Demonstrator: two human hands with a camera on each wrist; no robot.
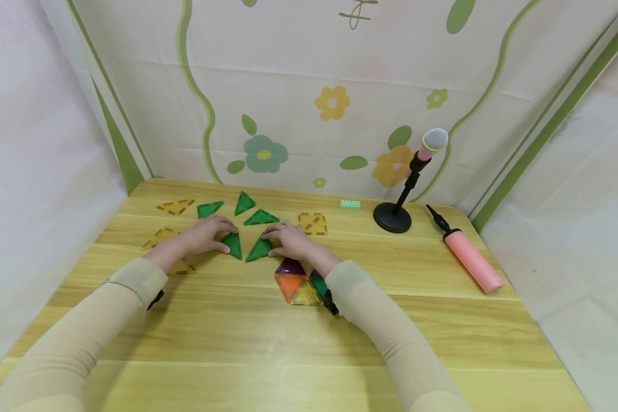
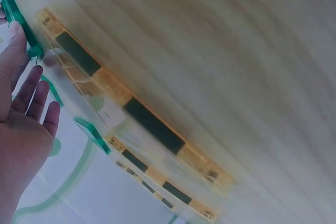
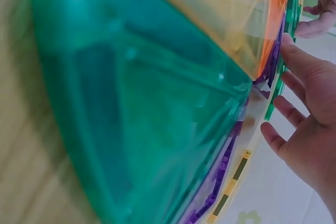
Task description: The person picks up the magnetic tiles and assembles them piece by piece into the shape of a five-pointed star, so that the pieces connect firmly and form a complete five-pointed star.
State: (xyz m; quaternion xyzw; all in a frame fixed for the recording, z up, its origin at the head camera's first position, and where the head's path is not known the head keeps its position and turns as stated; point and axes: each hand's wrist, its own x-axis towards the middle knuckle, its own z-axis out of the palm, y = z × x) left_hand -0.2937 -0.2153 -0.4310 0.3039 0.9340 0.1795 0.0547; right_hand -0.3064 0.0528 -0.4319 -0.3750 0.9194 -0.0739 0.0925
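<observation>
My left hand (image 1: 206, 234) pinches a green triangular magnetic tile (image 1: 233, 245) between thumb and fingers, flat at the table. Just to its right, my right hand (image 1: 290, 240) holds another green triangular tile (image 1: 259, 250) by its edges. The two tiles stand close, with a narrow gap between them. Behind the hands lie more green triangles (image 1: 244, 202), one partly covered by the left hand. Under and beside the right wrist is a joined group with a purple tile (image 1: 290, 266), an orange tile (image 1: 289, 286), a yellow tile (image 1: 306, 294) and a green tile (image 3: 157, 114).
Amber triangular tiles (image 1: 175, 206) lie left of the left hand. A yellow tile square (image 1: 313, 223) is behind the right hand. Farther right are a mint toy brick (image 1: 350, 203), a microphone on a stand (image 1: 393, 217) and a pink hand pump (image 1: 474, 260). Printed curtains enclose the wooden table (image 1: 226, 366).
</observation>
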